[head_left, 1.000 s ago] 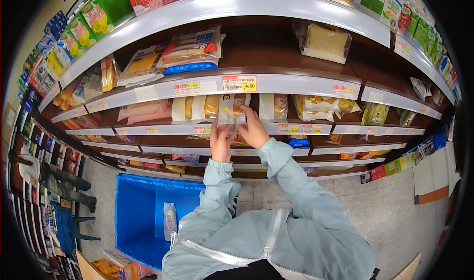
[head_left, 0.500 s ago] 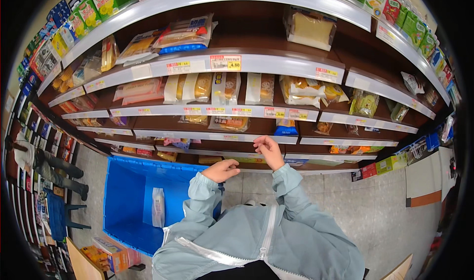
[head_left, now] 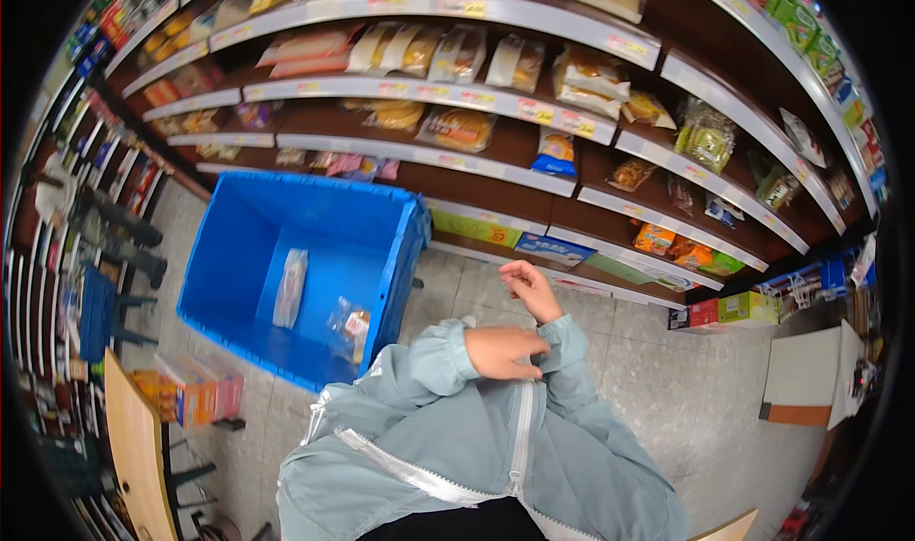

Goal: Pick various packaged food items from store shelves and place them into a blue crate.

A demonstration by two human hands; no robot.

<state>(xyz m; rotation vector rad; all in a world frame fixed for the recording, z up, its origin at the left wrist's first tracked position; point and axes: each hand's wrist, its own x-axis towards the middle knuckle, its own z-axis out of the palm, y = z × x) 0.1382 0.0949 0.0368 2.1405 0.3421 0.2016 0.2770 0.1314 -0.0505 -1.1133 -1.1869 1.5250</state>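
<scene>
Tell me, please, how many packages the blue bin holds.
2, in the blue bin: a slim pale package centrally, a clear-wrapped package at right; others may be hidden.

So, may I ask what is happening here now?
Someone in a grey-blue jacket faces shelves of packaged food. The left hand overlaps the right sleeve in view; the right hand is just beyond. Both look empty. A pale package and a clear one lie inside the blue bin.

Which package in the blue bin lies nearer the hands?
The clear plastic package on the right in the blue plastic bin; the long whitish package lies farther left.
</scene>
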